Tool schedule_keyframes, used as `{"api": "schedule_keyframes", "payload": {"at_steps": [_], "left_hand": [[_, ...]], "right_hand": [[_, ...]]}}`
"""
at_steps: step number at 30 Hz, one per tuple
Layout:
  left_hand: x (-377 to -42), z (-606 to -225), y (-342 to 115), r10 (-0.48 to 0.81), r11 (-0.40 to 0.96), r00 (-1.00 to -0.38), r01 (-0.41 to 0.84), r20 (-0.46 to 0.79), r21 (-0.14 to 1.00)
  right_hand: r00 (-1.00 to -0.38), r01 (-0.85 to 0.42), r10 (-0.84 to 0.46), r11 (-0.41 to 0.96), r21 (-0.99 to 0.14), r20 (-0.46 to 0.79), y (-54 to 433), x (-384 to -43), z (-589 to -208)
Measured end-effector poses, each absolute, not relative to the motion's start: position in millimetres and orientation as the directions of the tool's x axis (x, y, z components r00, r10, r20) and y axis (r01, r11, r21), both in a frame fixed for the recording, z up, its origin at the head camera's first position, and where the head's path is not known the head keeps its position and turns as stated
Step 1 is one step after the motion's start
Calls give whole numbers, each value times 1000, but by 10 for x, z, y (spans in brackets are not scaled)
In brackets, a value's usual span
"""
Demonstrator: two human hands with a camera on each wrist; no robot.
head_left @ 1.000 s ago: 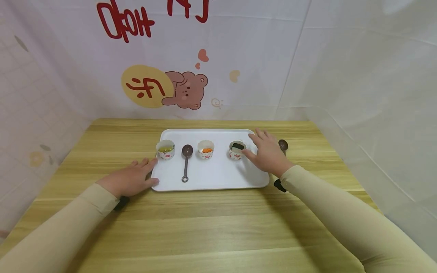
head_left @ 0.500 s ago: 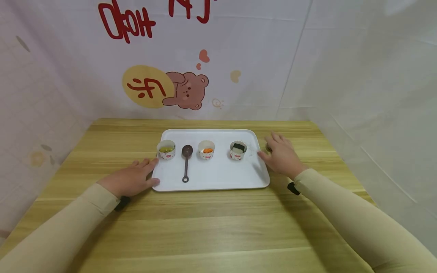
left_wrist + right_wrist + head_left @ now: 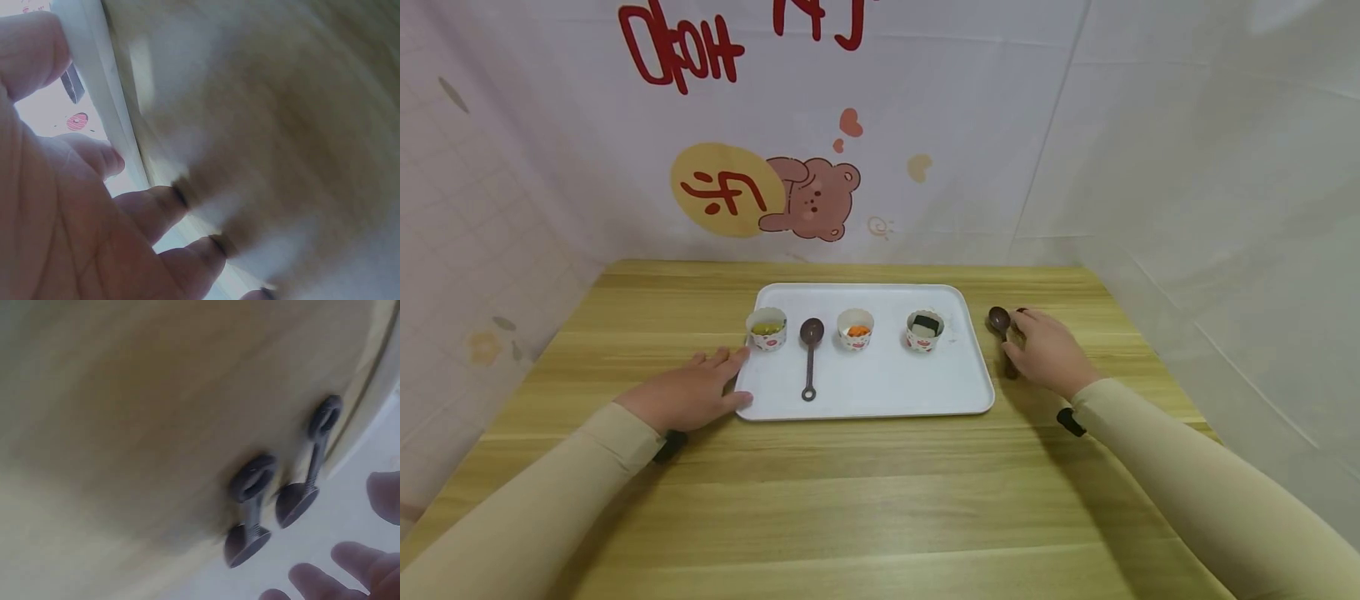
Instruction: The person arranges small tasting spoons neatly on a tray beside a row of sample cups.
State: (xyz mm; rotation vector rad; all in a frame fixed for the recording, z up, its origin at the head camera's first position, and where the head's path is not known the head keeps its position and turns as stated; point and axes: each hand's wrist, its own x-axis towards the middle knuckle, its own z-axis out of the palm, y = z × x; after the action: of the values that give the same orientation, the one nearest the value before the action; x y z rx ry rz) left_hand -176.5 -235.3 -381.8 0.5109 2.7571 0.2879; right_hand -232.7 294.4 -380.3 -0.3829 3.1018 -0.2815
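My left hand [image 3: 692, 392] rests at the left edge of the white tray [image 3: 880, 392], its fingers extended along the rim; the left wrist view shows nothing held. To the right of the tray, my right hand [image 3: 1048, 354] hovers by two dark brown measuring spoons. One spoon [image 3: 999, 319] shows its bowl in the head view, while the hand mostly covers the other. In the right wrist view both spoons lie on the wood, a nearer-tray spoon [image 3: 299, 500] and an outer spoon [image 3: 247, 544]. The right fingers [image 3: 315, 581] are spread and apart from them.
On the tray stand a paper cup [image 3: 767, 337] with green bits, a paper cup [image 3: 856, 340] with orange bits and a paper cup [image 3: 923, 342] with something dark and pale. A brown measuring spoon [image 3: 810, 354] lies between two cups. A printed cloth [image 3: 970, 125] hangs behind the table.
My right hand has moved right, from beside the right-hand cup over the tray to the spoons on the table. The left hand stays at the tray edge.
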Motion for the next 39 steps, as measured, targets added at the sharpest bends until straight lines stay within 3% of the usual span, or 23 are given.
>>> {"api": "schedule_keyframes", "payload": {"at_steps": [24, 39], "left_hand": [[-1772, -3827, -2348, 371, 918, -885, 304, -281, 255], [-1780, -3832, -2358, 373, 919, -883, 310, -285, 245]], "right_hand": [[-979, -180, -188, 978, -102, -76, 3175, -2268, -3908], [-976, -176, -188, 978, -115, -108, 3178, -2246, -3899]]}}
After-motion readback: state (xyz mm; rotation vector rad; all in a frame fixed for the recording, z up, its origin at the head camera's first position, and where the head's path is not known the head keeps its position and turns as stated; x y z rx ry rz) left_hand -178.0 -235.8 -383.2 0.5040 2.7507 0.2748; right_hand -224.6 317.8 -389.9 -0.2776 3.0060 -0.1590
